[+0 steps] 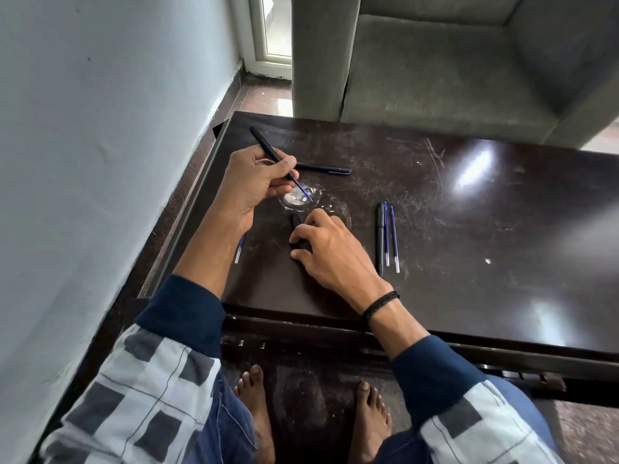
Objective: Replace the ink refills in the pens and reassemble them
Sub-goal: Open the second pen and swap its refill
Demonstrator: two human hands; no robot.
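My left hand [254, 182] grips a black pen barrel [264, 144] above the dark table [469, 212]. A blue refill [303, 190] sticks out of the barrel's lower end. My right hand [330, 249] is down on the table with its fingers curled round a short black pen piece [295, 221]. A whole black pen [323, 169] lies just beyond my left hand. To the right lie another black pen [381, 239] and two blue refills [390, 236] side by side. One more refill [239, 249] lies under my left wrist, partly hidden.
A white wall [100, 162] runs close along the table's left edge. A grey-green armchair [435, 61] stands behind the table's far edge. My bare feet [311, 406] are on the floor below the table's near edge.
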